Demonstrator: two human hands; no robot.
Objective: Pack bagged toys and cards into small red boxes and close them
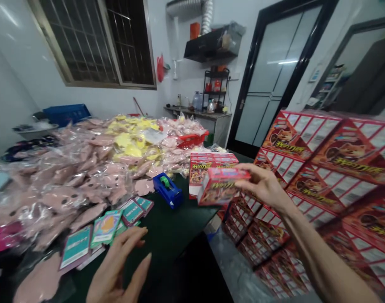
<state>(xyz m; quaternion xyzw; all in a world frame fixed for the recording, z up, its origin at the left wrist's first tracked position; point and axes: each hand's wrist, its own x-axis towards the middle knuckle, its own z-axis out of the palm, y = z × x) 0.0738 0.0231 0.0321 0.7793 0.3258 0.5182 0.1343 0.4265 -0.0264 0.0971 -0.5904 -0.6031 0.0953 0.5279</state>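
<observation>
My right hand (265,185) grips a small red printed cardboard box (222,187) by its end, holding it above the dark green table (180,219). Just behind it, a short stack of matching boxes (211,168) stands on the table. My left hand (117,265) hangs open with its fingers apart, holding nothing, at the table's near side. Nearest to it lie several teal and green printed cards (106,229), spread out by the edge of a heap of pink flat pieces in clear plastic bags (69,185). A blue tape dispenser (167,190) sits between the cards and the boxes.
Yellow bagged pieces (132,143) pile up behind the pink heap, with a red basket (192,140) at its far end. A tall wall of stacked red boxes (321,176) rises on the right. Further off are a blue crate (66,114), a shelf rack (215,90) and a glass door (271,75).
</observation>
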